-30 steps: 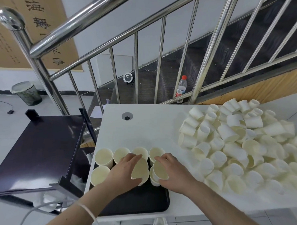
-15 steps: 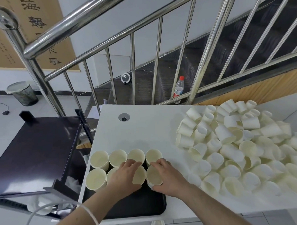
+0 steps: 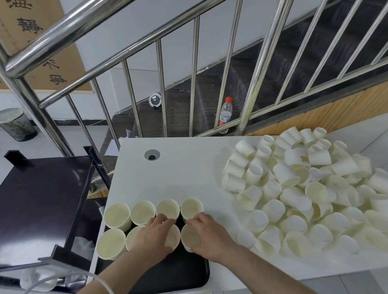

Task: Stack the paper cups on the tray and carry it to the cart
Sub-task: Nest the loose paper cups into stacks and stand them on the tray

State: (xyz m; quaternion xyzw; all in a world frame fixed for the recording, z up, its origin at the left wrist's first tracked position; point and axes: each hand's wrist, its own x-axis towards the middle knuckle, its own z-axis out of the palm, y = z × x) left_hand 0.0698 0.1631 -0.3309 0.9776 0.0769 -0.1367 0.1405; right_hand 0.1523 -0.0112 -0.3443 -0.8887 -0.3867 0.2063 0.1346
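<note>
Hands: left hand [image 3: 153, 234] and right hand [image 3: 209, 233] each grip a cup on tray [image 3: 172, 274]. Seat both upright, snug against row at 12 o'clock.

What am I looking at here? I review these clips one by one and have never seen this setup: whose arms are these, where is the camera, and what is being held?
There is no machine here. A person wears a wide-angle camera on the head, looking forward and down, so the two bare arms entering from the bottom are their own.

On the white table lies a black rectangular plastic tray with upright cream paper cups in two rows: four at the back and four nearer. The left hand curls round the third cup of the near row; the right hand holds the fourth cup.

To the right sits a big loose heap of the same cups, mostly lying on their sides. To the left stands the dark cart. Behind is a steel stair railing.
</note>
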